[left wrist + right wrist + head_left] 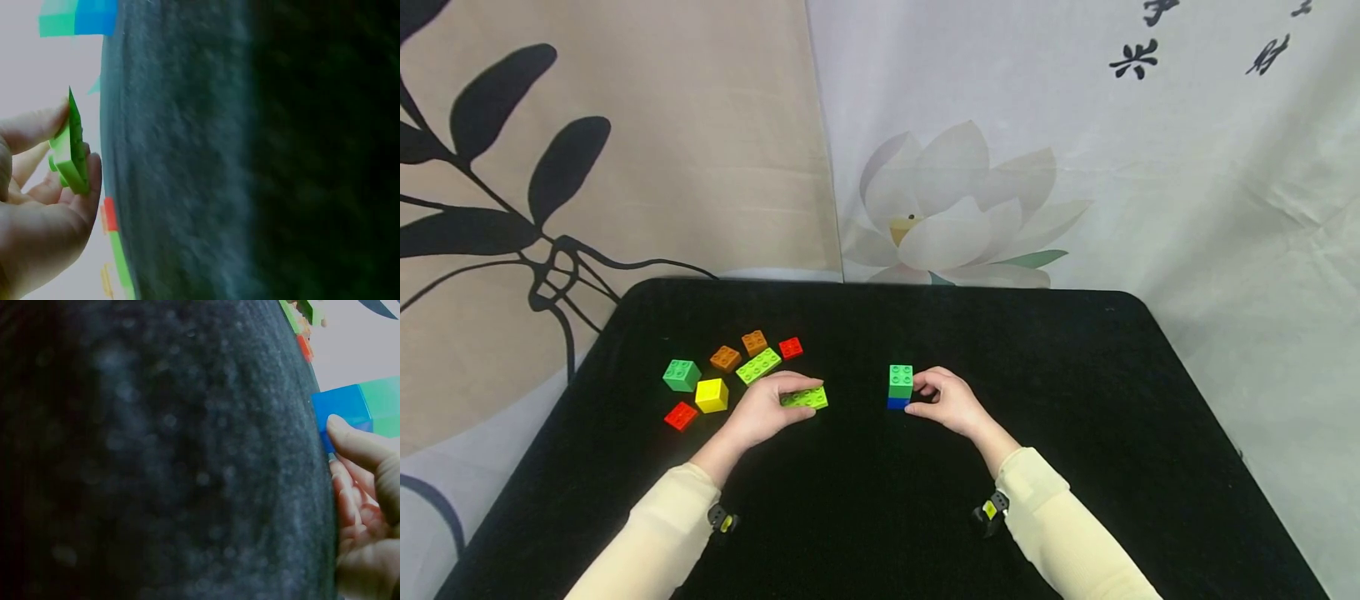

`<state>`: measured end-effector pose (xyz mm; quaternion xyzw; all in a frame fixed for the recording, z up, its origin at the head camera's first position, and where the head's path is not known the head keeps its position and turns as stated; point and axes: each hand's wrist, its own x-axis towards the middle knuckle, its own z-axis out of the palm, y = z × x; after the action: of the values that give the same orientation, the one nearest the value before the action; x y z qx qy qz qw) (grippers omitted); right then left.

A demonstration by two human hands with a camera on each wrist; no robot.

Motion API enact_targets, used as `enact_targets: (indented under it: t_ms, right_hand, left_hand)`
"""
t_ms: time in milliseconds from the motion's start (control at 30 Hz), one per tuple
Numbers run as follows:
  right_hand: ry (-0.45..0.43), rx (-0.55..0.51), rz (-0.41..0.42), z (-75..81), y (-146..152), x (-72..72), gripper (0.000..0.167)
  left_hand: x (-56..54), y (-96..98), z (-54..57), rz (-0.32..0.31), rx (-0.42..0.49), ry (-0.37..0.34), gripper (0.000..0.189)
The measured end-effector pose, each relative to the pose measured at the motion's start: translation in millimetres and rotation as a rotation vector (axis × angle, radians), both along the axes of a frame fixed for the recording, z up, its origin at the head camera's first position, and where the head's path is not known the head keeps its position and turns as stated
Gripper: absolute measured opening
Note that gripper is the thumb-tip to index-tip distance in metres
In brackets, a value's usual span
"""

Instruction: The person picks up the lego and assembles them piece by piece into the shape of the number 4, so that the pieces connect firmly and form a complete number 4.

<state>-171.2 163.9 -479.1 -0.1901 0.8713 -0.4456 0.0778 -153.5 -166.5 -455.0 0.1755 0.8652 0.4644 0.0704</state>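
My left hand point(763, 410) pinches a lime-green building brick point(808, 398) between thumb and fingers. In the left wrist view this brick point(72, 157) is held tilted, off the tabletop. To the right stands a two-brick stack, a green brick point(900, 380) on top of a blue brick point(897, 403). My right hand point(953, 406) grips the stack from its right side. In the right wrist view the thumb lies against the blue brick point(340, 407); the fingertips on its far side are partly hidden.
Loose bricks lie on the black table point(1060, 500) at the left: a second lime-green brick point(758, 366), two orange bricks point(726, 359), two red bricks point(681, 416), a yellow brick point(712, 396) and a green brick point(681, 376). A printed curtain point(970, 67) hangs behind the table.
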Motion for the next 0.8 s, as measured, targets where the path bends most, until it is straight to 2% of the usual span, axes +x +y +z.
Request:
enact_targets:
  t_ms: [367,633,800]
  right_hand:
    - [0.007,-0.006,0.006,-1.7,1,-0.9,0.032]
    - [0.013,-0.008,0.013,-2.6,2,-1.4,0.033]
    - [0.025,-0.014,0.017,-3.1,1,-1.4,0.033]
  left_hand:
    - [-5.3,25.7,14.1,-0.049,0.002,0.048,0.040]
    - [-9.7,47.9,25.2,-0.065,0.040,0.027,0.040]
    - [-12.8,61.6,33.8,-0.083,0.065,0.042,0.039]
